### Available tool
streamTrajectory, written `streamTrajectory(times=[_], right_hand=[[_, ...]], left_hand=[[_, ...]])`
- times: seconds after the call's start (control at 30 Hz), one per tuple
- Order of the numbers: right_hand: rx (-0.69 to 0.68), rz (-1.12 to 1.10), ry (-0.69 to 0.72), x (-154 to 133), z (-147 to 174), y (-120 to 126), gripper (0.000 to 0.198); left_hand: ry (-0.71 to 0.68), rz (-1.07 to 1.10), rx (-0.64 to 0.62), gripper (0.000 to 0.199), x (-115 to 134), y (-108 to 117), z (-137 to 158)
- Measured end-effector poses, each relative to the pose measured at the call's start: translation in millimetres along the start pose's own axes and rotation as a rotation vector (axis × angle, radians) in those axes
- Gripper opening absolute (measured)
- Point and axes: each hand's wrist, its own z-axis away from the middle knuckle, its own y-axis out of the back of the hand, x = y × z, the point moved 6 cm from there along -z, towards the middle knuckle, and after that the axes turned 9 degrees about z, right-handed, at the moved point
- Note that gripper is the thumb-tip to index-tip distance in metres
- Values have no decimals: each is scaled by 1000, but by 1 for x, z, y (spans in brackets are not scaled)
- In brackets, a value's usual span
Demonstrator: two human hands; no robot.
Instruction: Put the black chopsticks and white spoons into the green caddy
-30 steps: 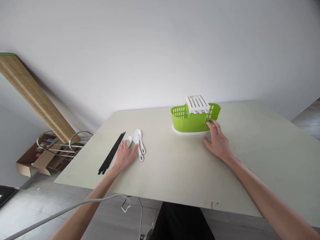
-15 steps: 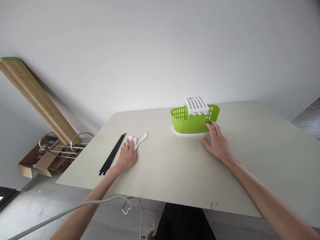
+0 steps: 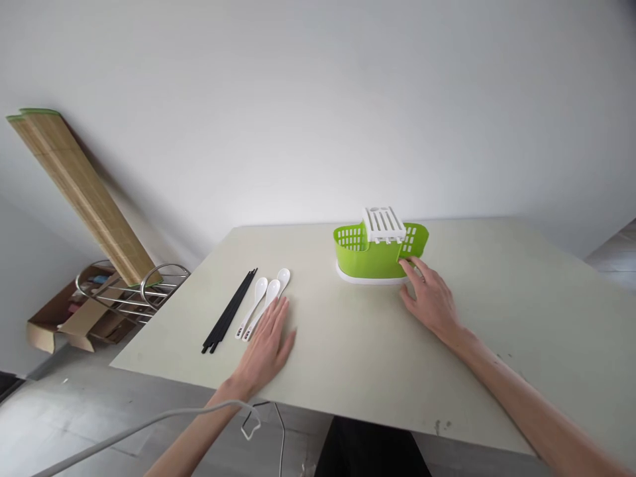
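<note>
Several black chopsticks (image 3: 230, 311) lie in a slanted bundle at the left of the tabletop (image 3: 348, 351). Just right of them, three white spoons (image 3: 273, 290), partly hidden under the left hand (image 3: 265, 344) half a second ago, now show their bowls, with two handles slanting much like the chopsticks; they seem more neatly ordered. That hand has drawn back over the rightmost spoon's handle, its grip flat and open. Farther right stands the green cutlery drainer (image 3: 370, 262), the right hand (image 3: 431, 301) at its front corner, grip loosely open.
</note>
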Motion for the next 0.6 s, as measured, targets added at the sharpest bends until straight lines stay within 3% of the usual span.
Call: streamTrajectory(times=[0.23,0.6], right_hand=[[-34,-3,55,-72,-31,-10,50],[-241,-40,169,-192,-104,-57,56]], left_hand=[[-30,97,-17,74,11,-8,10],[-5,133,76,62,10,-8,17]])
